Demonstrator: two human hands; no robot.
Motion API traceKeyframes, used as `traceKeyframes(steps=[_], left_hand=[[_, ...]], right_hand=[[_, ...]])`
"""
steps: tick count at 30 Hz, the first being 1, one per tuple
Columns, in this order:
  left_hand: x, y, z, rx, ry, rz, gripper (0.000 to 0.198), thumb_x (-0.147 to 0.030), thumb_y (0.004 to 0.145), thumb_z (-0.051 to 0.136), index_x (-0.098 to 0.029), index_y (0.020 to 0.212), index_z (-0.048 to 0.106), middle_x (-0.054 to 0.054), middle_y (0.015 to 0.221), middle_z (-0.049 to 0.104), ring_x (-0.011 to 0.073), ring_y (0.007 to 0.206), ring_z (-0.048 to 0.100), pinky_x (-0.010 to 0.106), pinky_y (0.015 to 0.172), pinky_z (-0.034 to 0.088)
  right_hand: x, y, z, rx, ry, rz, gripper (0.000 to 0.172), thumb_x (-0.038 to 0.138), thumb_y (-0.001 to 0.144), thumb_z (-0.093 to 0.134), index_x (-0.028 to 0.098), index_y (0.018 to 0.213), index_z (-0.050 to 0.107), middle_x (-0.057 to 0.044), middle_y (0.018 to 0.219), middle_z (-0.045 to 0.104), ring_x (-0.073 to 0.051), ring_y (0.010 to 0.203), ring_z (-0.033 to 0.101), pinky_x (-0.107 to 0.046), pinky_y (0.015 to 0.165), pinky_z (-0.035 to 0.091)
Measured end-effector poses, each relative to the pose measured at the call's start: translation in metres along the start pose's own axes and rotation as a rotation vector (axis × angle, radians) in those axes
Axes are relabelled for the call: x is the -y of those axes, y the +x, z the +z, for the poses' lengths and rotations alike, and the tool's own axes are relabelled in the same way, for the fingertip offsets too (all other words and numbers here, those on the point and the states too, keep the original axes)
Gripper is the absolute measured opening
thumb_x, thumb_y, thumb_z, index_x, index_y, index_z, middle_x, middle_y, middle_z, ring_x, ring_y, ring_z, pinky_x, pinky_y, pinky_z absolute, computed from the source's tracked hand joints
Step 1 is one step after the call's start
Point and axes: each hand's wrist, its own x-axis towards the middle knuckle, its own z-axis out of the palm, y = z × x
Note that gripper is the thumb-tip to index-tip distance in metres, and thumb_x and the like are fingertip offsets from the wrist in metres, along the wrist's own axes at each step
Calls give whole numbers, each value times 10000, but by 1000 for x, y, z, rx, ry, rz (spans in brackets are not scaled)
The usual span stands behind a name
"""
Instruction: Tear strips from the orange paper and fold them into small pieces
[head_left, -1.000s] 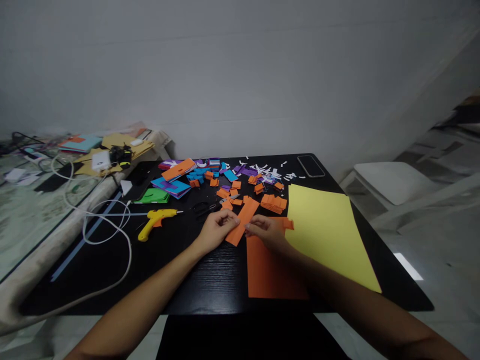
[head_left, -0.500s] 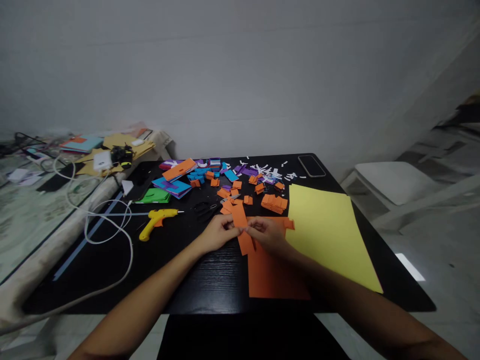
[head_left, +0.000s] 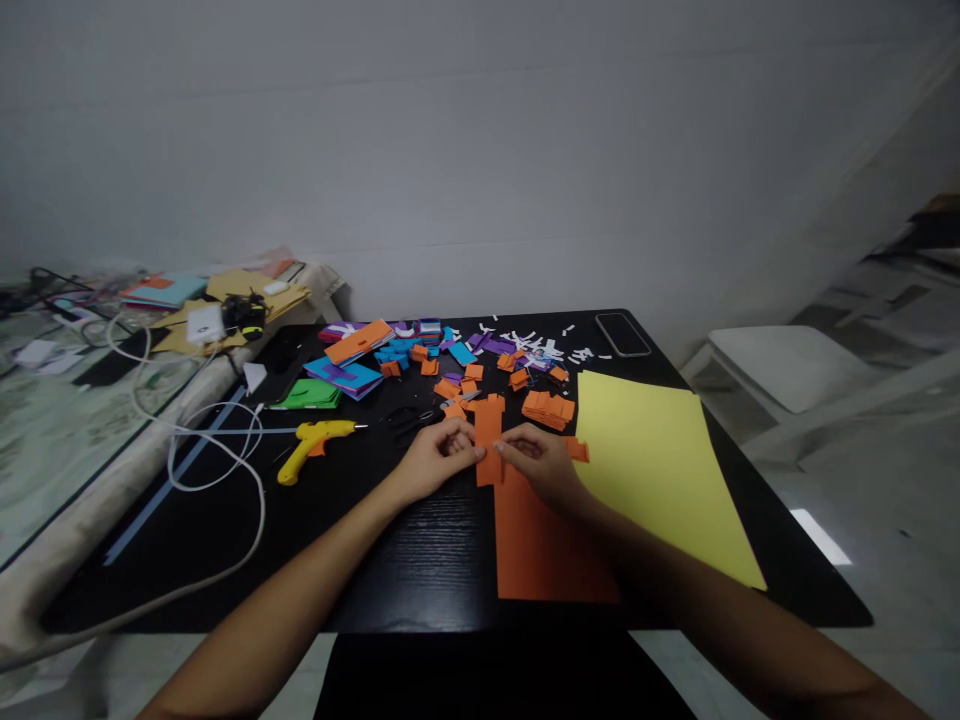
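Observation:
Both hands pinch a narrow orange paper strip (head_left: 488, 440) held upright between them above the black table (head_left: 420, 560). My left hand (head_left: 433, 458) grips its left edge with fingers pressed together. My right hand (head_left: 541, 465) grips the right edge. Under my right wrist lies a larger orange sheet (head_left: 540, 550). A big yellow sheet (head_left: 652, 465) lies to the right of it. A stack of small orange pieces (head_left: 549, 407) sits just beyond my right hand.
A yellow glue gun (head_left: 311, 442) with a white cable (head_left: 225, 470) lies to the left, black scissors (head_left: 409, 417) beside it. Coloured paper scraps and stacks (head_left: 352, 365) cover the far table. A phone (head_left: 621, 333) lies at the back right. A cluttered surface (head_left: 90, 400) adjoins the left.
The orange strip has turned from slanting to upright between my fingers, and both hands shifted slightly away from me.

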Motion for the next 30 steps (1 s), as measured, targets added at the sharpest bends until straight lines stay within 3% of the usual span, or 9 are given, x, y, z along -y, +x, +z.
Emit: traceKeyframes(steps=[5,8,12,16,22,26,30], left_hand=[[1,-2,4,-56,-71,8,291,-406,834,728,-143,943,672,6,658,661,117,570,580,220,561,423],[0,-3,4,-84,-52,50,238,-362,825,730,-144,918,713,39,776,702,126,646,612,222,598,458],[-3,-3,5,-65,-37,34,252,-331,745,797,-136,889,726,33,806,691,97,597,570,208,574,444],[-4,-4,6,-62,-51,51,293,-396,781,780,-142,912,718,29,773,688,123,642,598,225,602,461],[-1,-7,10,-81,36,78,302,-436,888,687,-151,795,646,23,723,690,132,649,621,240,624,469],[4,-9,16,-61,-120,64,292,-424,892,693,-187,923,525,11,746,705,145,671,668,259,665,512],[7,-6,15,-160,-171,75,447,-401,835,762,-217,1111,462,-23,800,659,127,710,659,235,678,501]], right_hand=[[1,-4,4,65,106,55,285,452,771,771,206,856,656,25,598,637,-136,497,578,-270,489,470],[0,-5,4,54,125,22,280,421,744,800,206,890,694,-25,761,729,-176,690,695,-315,662,573],[-2,-4,3,40,134,31,306,411,681,851,206,870,726,-50,885,762,-213,861,734,-385,865,593],[-3,-4,3,42,154,36,322,422,666,864,203,861,732,-50,876,764,-223,859,734,-413,878,600],[0,-4,5,28,113,-1,267,433,722,825,216,782,682,-16,758,710,-203,766,716,-380,808,602],[1,-4,5,3,121,-13,326,438,712,837,228,812,608,-6,757,681,-195,756,704,-361,773,602],[0,-4,5,-23,93,-36,326,401,710,837,225,879,621,-11,801,671,-186,800,688,-334,771,595]])
